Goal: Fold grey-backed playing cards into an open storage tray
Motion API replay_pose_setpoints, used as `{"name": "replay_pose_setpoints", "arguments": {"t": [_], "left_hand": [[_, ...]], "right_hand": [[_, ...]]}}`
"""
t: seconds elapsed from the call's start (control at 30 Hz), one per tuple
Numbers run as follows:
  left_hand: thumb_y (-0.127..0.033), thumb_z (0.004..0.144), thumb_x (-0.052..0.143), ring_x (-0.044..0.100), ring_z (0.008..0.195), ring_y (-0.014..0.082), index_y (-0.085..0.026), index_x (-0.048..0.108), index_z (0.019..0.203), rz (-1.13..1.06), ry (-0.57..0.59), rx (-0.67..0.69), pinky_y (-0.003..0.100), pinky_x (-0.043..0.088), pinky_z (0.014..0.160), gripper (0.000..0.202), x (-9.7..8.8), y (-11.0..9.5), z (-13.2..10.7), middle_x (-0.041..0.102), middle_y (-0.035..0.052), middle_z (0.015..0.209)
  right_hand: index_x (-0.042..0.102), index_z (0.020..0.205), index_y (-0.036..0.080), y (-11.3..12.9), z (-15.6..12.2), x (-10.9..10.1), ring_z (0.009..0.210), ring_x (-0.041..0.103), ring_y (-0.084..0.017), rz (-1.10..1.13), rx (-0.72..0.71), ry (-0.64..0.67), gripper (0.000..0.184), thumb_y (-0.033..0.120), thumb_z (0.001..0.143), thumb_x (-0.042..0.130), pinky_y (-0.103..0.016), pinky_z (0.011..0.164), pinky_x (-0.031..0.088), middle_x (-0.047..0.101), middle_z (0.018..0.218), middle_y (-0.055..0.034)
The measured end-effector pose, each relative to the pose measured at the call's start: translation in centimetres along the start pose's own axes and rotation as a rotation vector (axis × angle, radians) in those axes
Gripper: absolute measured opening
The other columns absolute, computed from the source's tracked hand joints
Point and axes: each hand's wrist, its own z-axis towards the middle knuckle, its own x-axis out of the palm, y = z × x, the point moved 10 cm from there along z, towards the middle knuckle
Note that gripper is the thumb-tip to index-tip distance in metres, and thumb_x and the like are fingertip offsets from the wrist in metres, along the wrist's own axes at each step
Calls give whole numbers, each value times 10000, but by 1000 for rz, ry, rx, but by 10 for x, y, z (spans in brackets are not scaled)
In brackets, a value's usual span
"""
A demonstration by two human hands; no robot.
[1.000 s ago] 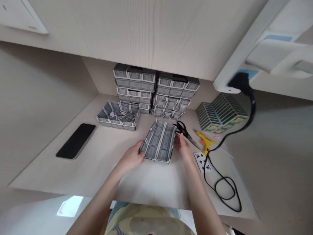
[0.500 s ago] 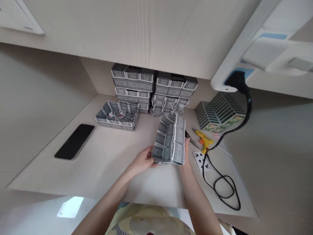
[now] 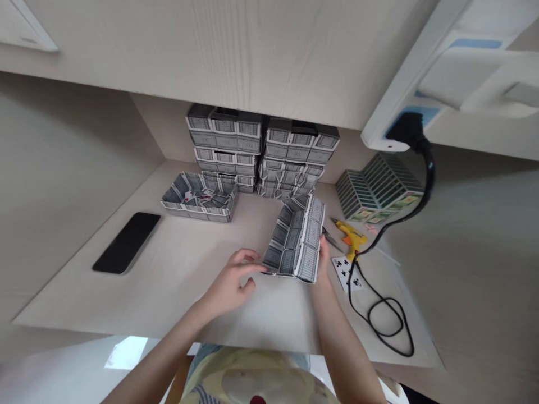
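Note:
A box made of playing cards (image 3: pixel 291 238) is held tilted above the desk, its open side facing up and left. My right hand (image 3: pixel 322 261) grips it along the right side, with most fingers hidden behind the box. Beside its lower left corner is my left hand (image 3: pixel 236 280), open with fingers spread; a fingertip is at the corner, and I cannot tell if it touches. Farther left, a second card box (image 3: pixel 197 212) sits on the desk with loose cards (image 3: pixel 204 197) inside.
Stacked card boxes (image 3: pixel 225 134) stand at the back. On the right are a yellow glue gun (image 3: pixel 353 238), scissors (image 3: pixel 333 241), a clubs card (image 3: pixel 343 269), a looping black cable (image 3: pixel 381 336) and green-edged card stacks (image 3: pixel 374 188). A phone (image 3: pixel 126 244) lies left; a shelf panel (image 3: pixel 210 56) overhangs.
My left hand has let go of the box's lower left corner and spread its fingers, moving slightly left. The box has tilted a little in my right hand.

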Motion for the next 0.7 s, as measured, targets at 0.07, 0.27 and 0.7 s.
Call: {"name": "replay_pose_setpoints", "arguments": {"t": [0.07,0.27,0.7], "left_hand": [[-28,698,425,467,1035,189,-229,622,1009,308,56,65,340,407,896,420,6,-9,-2,489,66,1084],[-125,782,458,527,819,201,-215,605,1017,768,323,194,316,430,693,291,32,-15,-3,575,71,819],[-55,718,443,615,584,230,-143,324,1311,1024,495,100,271,373,466,611,63,10,-21,642,86,670]], "right_hand": [[626,751,229,0,-1,0,671,644,-175,5,-14,-16,302,498,613,629,-309,638,525,678,659,20],[622,723,214,-6,-4,7,730,643,-195,-45,4,-1,244,433,617,635,-320,661,516,675,664,19],[628,763,212,-2,7,24,760,630,-193,-113,19,14,164,344,669,608,-311,681,501,668,674,25]]}}
